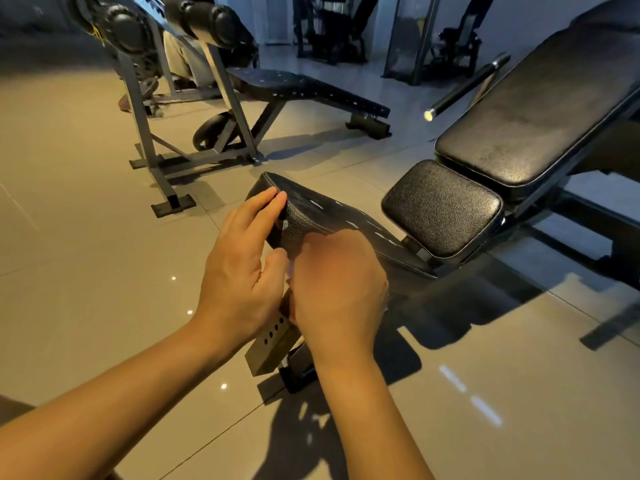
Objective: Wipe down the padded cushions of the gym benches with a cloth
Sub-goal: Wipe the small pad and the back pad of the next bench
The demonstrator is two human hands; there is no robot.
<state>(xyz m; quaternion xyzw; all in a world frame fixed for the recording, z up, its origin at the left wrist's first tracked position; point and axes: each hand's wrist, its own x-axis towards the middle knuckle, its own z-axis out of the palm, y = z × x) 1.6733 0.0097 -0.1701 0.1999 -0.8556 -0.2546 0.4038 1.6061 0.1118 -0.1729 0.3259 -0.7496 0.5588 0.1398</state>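
Where stitched, the black bench pad is scuffed white. Left hand grips its end; right hand curled, hold unseen

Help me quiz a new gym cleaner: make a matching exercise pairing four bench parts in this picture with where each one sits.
Things:
1 worn pad
2 seat cushion
3 backrest cushion
4 perforated bench

Places:
A tilted up at the right
B across the floor, beyond the hands
C gripped at its end by the left hand
D between the worn pad and the backrest cushion

Pairs: 1-C, 2-D, 3-A, 4-B
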